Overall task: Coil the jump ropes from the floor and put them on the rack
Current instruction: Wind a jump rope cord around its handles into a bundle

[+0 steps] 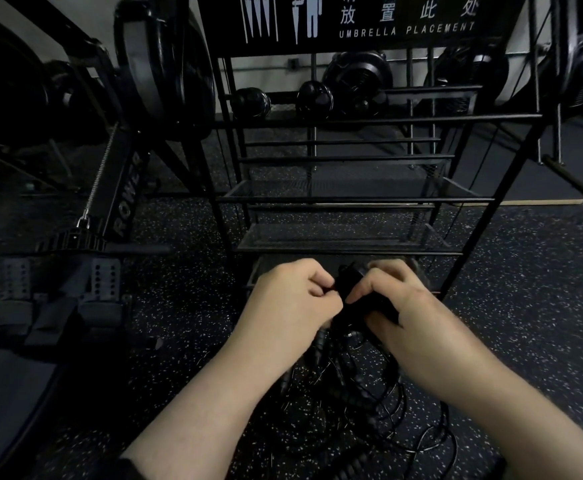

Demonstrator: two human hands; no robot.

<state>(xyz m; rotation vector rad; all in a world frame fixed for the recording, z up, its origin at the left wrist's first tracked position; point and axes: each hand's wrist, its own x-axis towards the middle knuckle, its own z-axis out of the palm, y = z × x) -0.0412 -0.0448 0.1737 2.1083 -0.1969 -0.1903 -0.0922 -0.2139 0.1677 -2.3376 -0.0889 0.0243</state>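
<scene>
Both my hands meet low in front of the black metal rack (pixel 348 199). My right hand (pixel 395 303) grips the black handles of a jump rope (pixel 352 282), fingers curled over them. Against those handles my left hand (pixel 293 299) pinches a strand of the same rope with curled fingers. Below the hands the black rope (pixel 362 393) hangs in tangled loops down to the speckled floor, some thin cord and some beaded. A beaded length (pixel 352 465) lies on the floor near the bottom edge. The rack's mesh shelves (pixel 345 237) hold nothing that I can see.
A rowing machine (pixel 75 254) with footplates stands to the left of the rack. Black dumbbells (pixel 314 98) sit on the rack's upper rail under an umbrella placement sign (pixel 369 22). Speckled rubber floor (pixel 542 289) spreads to the right.
</scene>
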